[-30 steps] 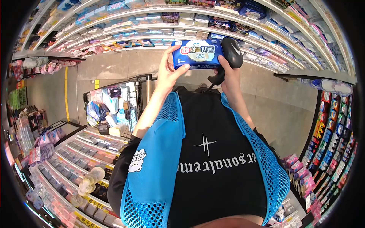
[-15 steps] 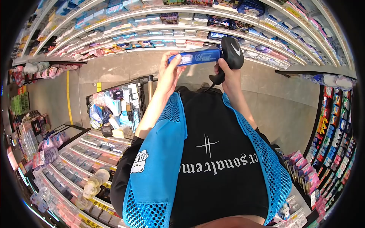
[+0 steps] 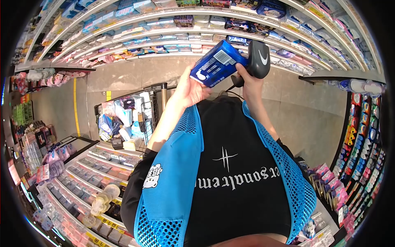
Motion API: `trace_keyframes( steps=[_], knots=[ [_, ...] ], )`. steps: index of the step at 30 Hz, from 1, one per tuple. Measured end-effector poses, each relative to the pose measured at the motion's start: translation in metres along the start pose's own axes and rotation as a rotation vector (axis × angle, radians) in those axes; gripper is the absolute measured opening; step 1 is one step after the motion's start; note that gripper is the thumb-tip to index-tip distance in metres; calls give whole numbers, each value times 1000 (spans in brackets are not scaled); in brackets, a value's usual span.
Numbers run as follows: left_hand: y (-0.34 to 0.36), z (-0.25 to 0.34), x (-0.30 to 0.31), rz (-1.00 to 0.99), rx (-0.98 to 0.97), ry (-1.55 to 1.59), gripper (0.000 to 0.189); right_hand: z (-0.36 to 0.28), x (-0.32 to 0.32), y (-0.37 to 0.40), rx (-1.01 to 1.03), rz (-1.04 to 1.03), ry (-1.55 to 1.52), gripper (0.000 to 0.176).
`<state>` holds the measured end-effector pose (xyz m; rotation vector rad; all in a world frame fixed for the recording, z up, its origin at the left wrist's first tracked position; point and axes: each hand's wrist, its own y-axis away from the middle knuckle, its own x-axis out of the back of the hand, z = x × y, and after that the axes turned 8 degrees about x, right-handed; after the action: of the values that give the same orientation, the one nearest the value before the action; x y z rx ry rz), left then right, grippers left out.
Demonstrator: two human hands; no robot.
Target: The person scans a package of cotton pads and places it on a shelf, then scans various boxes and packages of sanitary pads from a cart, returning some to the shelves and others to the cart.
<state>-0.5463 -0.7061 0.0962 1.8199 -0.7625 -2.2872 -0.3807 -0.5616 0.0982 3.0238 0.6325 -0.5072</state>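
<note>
A blue package (image 3: 214,66) with a white barcode label is held out in front of my chest, tilted so that its barcode side faces up. My left hand (image 3: 192,88) grips its lower left end, the fingers partly hidden beneath. In my right hand (image 3: 250,82) is a black barcode scanner (image 3: 259,59), its head up and the cable trailing down toward my body. My right thumb lies right at the package's right edge. Part of the scanner's handle is hidden by my fingers.
Shelves (image 3: 164,24) of packaged goods curve across the far side of the aisle. To the left stands a black wire cart (image 3: 153,113) filled with mixed packages. A display rack (image 3: 358,136) hangs at right, and low shelves (image 3: 82,177) sit at lower left.
The blue package has turned from its narrow side to its broad barcode face. My left hand has shifted lower on it, and the scanner has moved slightly right.
</note>
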Motion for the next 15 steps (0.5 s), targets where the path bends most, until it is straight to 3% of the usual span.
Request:
trace_keyframes(
  steps=[2,3,12,15],
  knots=[
    [6,-6,-9,159,16,-117,76,-1,-1,-1,5,25,-22,26],
    [4,-6,-3,120,40,-142,84,-6,-4,0,4,28,-45,26],
    [1,-8,0,110,41,-156,91,-11,-8,0,8,48,-92,24],
    [6,-12,-11,152,-35,-196,66,-6,-5,3,-24,57,-54,23]
  ],
)
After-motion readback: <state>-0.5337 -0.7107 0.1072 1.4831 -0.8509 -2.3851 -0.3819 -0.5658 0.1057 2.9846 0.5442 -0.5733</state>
